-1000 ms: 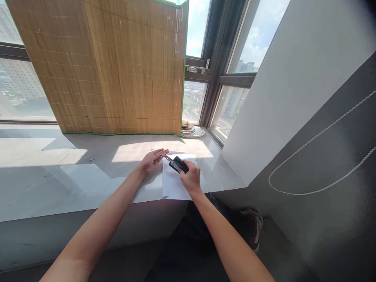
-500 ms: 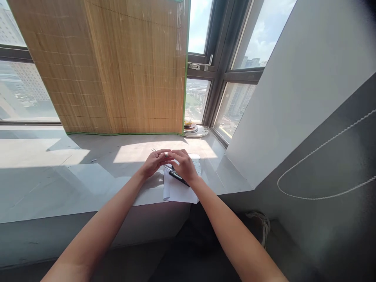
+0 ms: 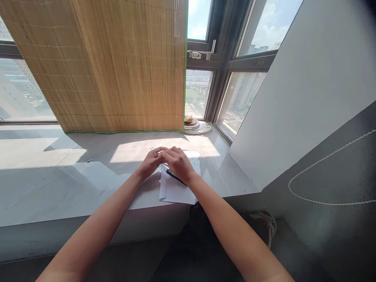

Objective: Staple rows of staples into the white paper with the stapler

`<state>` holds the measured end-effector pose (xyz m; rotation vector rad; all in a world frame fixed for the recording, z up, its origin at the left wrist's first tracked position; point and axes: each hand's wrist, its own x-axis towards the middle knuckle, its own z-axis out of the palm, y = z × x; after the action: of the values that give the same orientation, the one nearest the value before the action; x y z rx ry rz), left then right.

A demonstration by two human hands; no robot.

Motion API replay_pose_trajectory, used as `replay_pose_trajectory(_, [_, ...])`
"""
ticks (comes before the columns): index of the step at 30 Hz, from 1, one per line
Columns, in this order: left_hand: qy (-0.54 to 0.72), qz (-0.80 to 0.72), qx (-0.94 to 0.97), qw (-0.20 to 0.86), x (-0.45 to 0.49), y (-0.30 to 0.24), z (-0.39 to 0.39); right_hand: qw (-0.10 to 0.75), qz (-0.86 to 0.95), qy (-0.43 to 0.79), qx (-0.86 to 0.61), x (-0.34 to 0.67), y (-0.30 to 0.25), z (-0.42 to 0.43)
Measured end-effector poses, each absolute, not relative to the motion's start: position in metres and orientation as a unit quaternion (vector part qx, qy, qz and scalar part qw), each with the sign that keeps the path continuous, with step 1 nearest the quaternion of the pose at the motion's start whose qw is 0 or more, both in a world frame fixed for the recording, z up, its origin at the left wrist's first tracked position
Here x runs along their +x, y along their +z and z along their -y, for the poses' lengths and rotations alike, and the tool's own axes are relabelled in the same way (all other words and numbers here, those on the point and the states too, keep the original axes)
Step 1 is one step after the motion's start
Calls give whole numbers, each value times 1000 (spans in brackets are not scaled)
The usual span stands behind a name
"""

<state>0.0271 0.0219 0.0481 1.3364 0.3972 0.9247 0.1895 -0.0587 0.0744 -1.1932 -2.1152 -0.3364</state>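
Note:
My left hand (image 3: 150,161) and my right hand (image 3: 176,163) meet above the window sill, fingertips together. Both are closed, and what they pinch is hidden behind the fingers. The tip of a thin, light-coloured rod (image 3: 152,148) shows just beyond the left fingers; whether it is held or lies on the sill I cannot tell. Under my right hand lies a white sheet of paper (image 3: 173,192), folded on its left side. A slim black object (image 3: 176,177) rests on the paper, partly covered by my right hand. Beyond the right wrist is a patterned sheet (image 3: 194,159).
A bamboo blind (image 3: 126,70) with green edging hangs over the window to the sill (image 3: 73,188). Stacked plates (image 3: 195,127) stand in the window corner. On the right, a beaded cord (image 3: 317,203) hangs in front of the grey wall, with a coiled bundle (image 3: 272,227) below.
My right hand has closed in over the left fingertips, hiding the small greenish thing seen between them before. The camera view has shifted slightly.

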Motion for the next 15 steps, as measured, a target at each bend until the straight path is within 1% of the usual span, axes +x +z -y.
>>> replay_pose_trajectory(4, [407,-192,604,658,27,49,-23,322,822,-139,-450,190,79,59])
replay_pose_trajectory(6, [441,-203,603,633,23,47,-28,346,812,-144,-448,202,81,58])
replay_pose_trajectory(8, [500,-254,591,580,15,43,-36,393,762,-140,-496,230,81,54])
replay_pose_trajectory(10, [546,-358,583,484,5,39,-45,429,671,-110,-595,273,74,47])
replay_pose_trajectory(13, [526,-499,628,284,-8,31,-55,393,519,-29,-758,346,52,34])
replay_pose_trajectory(15, [478,-533,676,171,-10,25,-59,367,468,9,-804,383,34,26])
